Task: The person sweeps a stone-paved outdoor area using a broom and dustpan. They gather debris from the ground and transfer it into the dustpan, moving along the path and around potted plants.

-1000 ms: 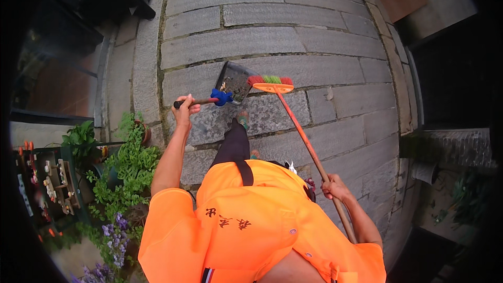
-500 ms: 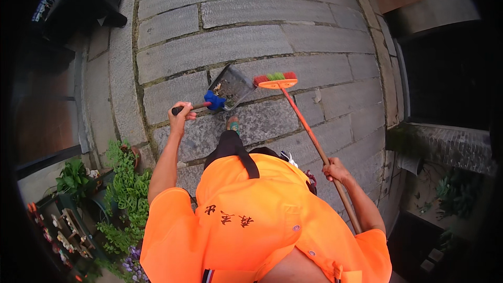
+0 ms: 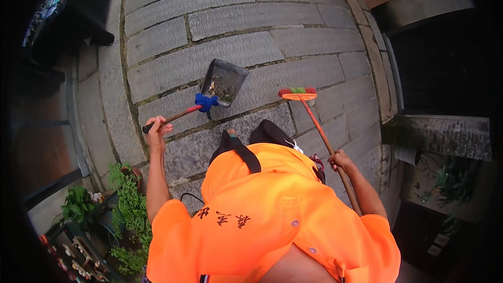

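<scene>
Carries a dark dustpan (image 3: 234, 71) of litter (image 3: 222, 90) slightly left of centre, just beyond a visible foot (image 3: 231, 132), with the left hand (image 3: 156, 134) closed around the end of its handle (image 3: 178, 116). Grips a broom (image 3: 316, 126) partway along its stick in the right hand (image 3: 340, 160), bristles (image 3: 297, 90) well apart from the pan. Wears an orange shirt (image 3: 251, 194) above stone paving (image 3: 225, 20), near green plants (image 3: 127, 215) at left. Likely risks spilling litter through a careless tilt of the wrist, or through catching the pan on uneven stone.
</scene>
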Tool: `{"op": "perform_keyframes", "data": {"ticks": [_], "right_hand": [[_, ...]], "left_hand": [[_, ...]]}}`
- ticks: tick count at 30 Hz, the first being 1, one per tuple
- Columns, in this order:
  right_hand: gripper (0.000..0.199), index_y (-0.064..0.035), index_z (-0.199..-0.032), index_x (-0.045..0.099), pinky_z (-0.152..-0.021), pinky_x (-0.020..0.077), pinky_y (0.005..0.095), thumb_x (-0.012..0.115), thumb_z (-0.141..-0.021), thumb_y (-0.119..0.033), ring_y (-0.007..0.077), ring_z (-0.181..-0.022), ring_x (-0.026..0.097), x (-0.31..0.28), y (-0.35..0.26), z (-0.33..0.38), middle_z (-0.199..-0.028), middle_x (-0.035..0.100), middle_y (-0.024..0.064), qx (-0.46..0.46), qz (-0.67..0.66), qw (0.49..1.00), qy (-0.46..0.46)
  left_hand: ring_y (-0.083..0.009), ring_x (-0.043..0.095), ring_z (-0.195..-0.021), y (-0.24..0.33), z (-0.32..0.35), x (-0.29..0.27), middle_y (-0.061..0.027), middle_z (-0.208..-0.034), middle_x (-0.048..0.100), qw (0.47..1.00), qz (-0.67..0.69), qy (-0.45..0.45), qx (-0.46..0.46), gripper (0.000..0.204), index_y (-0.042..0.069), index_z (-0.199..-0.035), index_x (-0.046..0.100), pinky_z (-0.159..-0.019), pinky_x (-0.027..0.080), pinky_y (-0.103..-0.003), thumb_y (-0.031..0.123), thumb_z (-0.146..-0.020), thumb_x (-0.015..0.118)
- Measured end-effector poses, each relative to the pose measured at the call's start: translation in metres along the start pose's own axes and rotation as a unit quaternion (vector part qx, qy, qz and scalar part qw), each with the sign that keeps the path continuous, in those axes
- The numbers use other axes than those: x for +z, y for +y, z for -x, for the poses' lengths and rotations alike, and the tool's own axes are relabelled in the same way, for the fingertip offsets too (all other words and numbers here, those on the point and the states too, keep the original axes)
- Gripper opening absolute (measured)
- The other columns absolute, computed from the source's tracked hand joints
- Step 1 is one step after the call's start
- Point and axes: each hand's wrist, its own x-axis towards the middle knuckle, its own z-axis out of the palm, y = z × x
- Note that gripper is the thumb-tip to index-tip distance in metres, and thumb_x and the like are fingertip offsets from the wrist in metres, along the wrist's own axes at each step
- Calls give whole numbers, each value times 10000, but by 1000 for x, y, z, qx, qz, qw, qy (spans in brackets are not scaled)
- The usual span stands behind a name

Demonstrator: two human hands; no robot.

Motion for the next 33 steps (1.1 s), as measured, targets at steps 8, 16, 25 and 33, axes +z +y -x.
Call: {"op": "perform_keyframes", "data": {"ticks": [8,16,25,33], "right_hand": [[69,12,-680,472,-305,334,290,482,-739,-22,127,-334,411,-28,3,-61,-484,431,45,33,-27,999,-4],[177,-54,-585,406,-317,293,275,485,-742,-36,118,-334,363,-39,-45,-124,-460,381,25,85,-218,962,-138],[163,-41,-580,433,-302,314,290,493,-731,-39,132,-323,395,-39,-139,-175,-454,406,37,29,-143,977,-154],[90,37,-764,447,-290,340,293,505,-715,-12,124,-324,411,-32,-207,-168,-485,436,42,-2,-62,995,-75]], "left_hand": [[-178,609,-577,20,-17,1,-80,-769,573,997,-4,59,56,136,24,-794,542,-483,522,-241,153,-834,558],[-158,598,-533,55,-61,50,-68,-719,583,982,-167,69,64,159,11,-780,566,-474,509,-243,165,-814,588],[-190,608,-547,61,-113,95,-89,-716,588,967,-248,61,-8,170,3,-765,570,-512,518,-284,164,-776,624],[-171,603,-607,39,-180,110,-82,-779,582,951,-308,-24,-29,141,7,-725,553,-550,506,-276,114,-765,635]]}}
